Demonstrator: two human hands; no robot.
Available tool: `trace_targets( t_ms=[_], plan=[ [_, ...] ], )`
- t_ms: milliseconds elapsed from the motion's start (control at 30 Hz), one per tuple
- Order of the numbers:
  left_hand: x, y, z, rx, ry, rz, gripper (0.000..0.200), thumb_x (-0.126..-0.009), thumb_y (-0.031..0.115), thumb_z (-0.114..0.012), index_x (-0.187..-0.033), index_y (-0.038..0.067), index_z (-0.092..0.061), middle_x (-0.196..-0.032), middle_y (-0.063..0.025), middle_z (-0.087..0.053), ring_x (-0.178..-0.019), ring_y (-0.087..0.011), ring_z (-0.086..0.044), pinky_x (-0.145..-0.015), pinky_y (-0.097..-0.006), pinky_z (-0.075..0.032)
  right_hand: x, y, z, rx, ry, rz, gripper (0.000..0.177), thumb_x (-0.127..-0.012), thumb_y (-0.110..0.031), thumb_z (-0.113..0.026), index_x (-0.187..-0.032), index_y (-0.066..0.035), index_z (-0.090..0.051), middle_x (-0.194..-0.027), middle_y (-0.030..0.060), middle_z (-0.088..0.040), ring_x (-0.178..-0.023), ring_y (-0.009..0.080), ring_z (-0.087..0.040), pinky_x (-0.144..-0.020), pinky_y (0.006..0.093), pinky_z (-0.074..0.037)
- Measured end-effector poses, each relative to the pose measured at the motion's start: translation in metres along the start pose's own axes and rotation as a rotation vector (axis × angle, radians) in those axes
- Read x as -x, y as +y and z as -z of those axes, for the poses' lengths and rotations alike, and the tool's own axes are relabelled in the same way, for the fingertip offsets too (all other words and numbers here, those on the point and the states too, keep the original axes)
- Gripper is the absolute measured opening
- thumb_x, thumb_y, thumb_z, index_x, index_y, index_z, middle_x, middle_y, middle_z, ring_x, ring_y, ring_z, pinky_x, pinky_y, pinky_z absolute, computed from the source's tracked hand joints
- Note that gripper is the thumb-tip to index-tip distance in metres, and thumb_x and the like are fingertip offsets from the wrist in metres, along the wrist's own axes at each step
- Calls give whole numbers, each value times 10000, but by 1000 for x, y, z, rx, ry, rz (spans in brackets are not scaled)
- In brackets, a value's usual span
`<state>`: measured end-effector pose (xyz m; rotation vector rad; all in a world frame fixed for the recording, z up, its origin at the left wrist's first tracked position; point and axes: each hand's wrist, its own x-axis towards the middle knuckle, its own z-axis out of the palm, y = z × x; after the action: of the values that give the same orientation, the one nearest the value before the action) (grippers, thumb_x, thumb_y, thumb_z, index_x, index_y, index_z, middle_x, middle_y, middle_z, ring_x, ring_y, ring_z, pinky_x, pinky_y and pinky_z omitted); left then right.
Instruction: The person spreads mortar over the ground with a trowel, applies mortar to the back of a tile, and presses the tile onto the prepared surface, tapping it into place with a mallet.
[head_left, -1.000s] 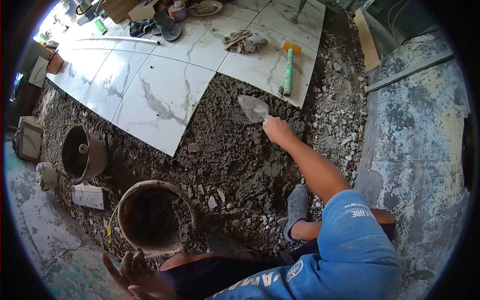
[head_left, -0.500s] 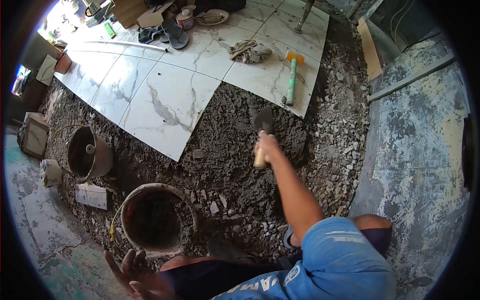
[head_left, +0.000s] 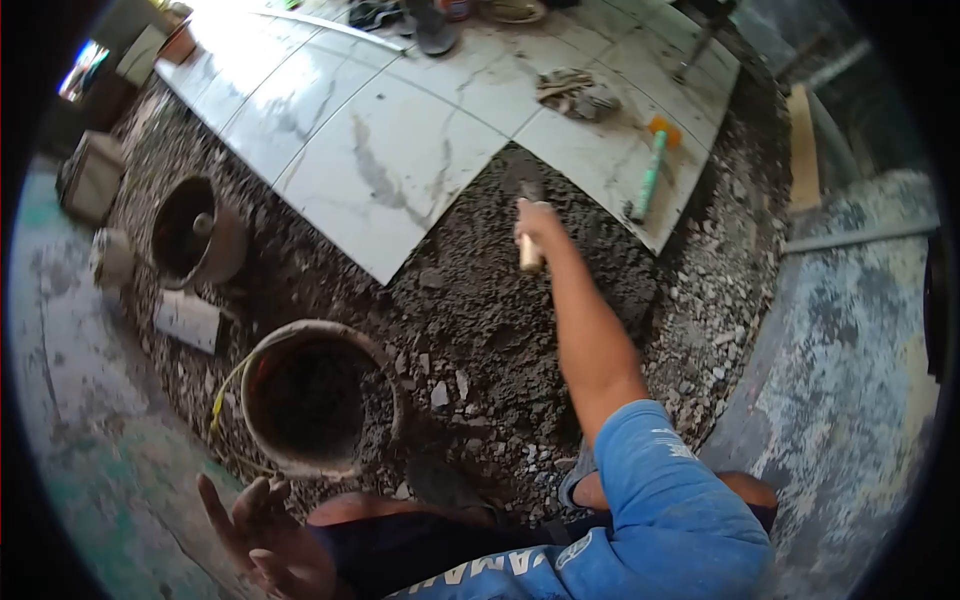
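My right hand [head_left: 538, 225] is closed round the wooden handle of a trowel [head_left: 530, 256], whose blade lies on the wet grey mortar [head_left: 500, 270] close to the inner corner of the white marbled tiles [head_left: 400, 150]. Low at the left, my left hand [head_left: 265, 540] hangs with its fingers apart and holds nothing. Just above it stands a round bucket [head_left: 320, 330] with dark mortar inside. A mallet with an orange head and green handle [head_left: 652, 172] rests on the tiles, right of a crumpled cloth [head_left: 578, 93].
A second bucket [head_left: 225, 245] stands at the left, near a white block [head_left: 188, 320]. Gravel [head_left: 715, 325] runs along the worn wall [head_left: 830, 350] on the right. Sandals [head_left: 432, 28] and a long pale strip [head_left: 335, 28] lie on the far tiles.
My right hand has moved the trowel forward to the mortar by the tiles' inner corner. The view has shifted, so the tiles appear higher and further right. My left hand stays low and open.
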<state>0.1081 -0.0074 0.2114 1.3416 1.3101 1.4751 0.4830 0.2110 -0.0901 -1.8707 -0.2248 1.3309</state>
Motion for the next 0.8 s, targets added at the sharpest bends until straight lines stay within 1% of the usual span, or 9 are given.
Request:
trace_targets(
  t_ms=[67, 200, 267, 333, 367, 467, 600, 733, 800],
  plan=[
    [1, -4, 3, 2, 31, -9, 852, -941, 455, -526, -1473, -80, -130, -1172, -216, -573, -1048, -257, -588, -974, -349, -439, 19, 0, 0, 219, -18, -8, 333, -993, -344, -488, -942, -16, -501, -649, 68, -481, -486, 154, -443, -435, 349, -424],
    [-1, -6, 6, 3, 23, -3, 882, -934, 466, -538, -1465, -99, -118, -1155, -211, -585, -1049, -251, -589, -957, -339, -447, 87, 42, -16, 468, -368, -9, 327, -993, -332, -485, -932, -16, -539, -661, 86, -516, -534, 176, -540, -489, 354, -500],
    [0, -7, 5, 50, 16, 17, 901, -925, 470, -553, -1465, -100, -110, -1149, -209, -589, -1049, -250, -589, -959, -342, -448, 126, 69, -33, 686, -512, -9, 318, -987, -327, -472, -953, -22, -553, -699, 122, -573, -599, 261, -613, -582, 426, -545],
    [-1, -7, 5, 51, 13, 15, 905, -923, 469, -558, -1465, -100, -108, -1150, -210, -588, -1051, -251, -588, -958, -343, -449, 110, 142, -42, 1294, -611, 1016, 258, -962, -227, -460, -1013, 5, -561, -779, 191, -654, -712, 314, -678, -628, 441, -569],
    [-1, -7, 5, 49, 15, 11, 910, -921, 468, -563, -1465, -100, -107, -1151, -210, -588, -1054, -252, -588, -957, -344, -450, 124, 133, -42, 1297, -607, 1009, 258, -962, -227, -460, -1013, 5, -561, -779, 191, -654, -712, 314, -678, -628, 441, -569],
    [0, -4, 8, 39, 3, 21, 917, -917, 466, -571, -1465, -101, -103, -1152, -209, -589, -1062, -247, -587, -954, -340, -453, 157, 83, -40, 1299, -344, 359, 241, -934, -164, -429, -1071, -18, -565, -955, 252, -677, -868, 369, -688, -748, 462, -567],
    [3, -2, 12, 67, 17, -3, 928, -914, 471, -574, -1466, -102, -97, -1147, -204, -592, -1064, -239, -589, -952, -329, -454, 130, 44, -15, 1400, -88, 622, 230, -946, -200, -438, -1031, -38, -578, -885, 190, -692, -818, 347, -694, -720, 481, -556],
    [5, 2, 11, 70, 86, 35, 965, -892, 495, -587, -1460, -115, -100, -1093, -214, -612, -1012, -241, -619, -928, -327, -471, 165, 53, -29, 1678, -414, 666, 263, -959, -241, -441, -1064, -43, -579, -833, 159, -692, -763, 294, -704, -666, 451, -568],
    [6, 3, 13, 84, 51, 40, 949, -905, 482, -577, -1464, -109, -89, -1115, -196, -606, -1036, -233, -604, -935, -316, -464, 152, 50, -31, 1638, -320, 638, 260, -959, -245, -451, -1044, -42, -590, -829, 162, -692, -747, 289, -705, -653, 451, -571]
  ],
)
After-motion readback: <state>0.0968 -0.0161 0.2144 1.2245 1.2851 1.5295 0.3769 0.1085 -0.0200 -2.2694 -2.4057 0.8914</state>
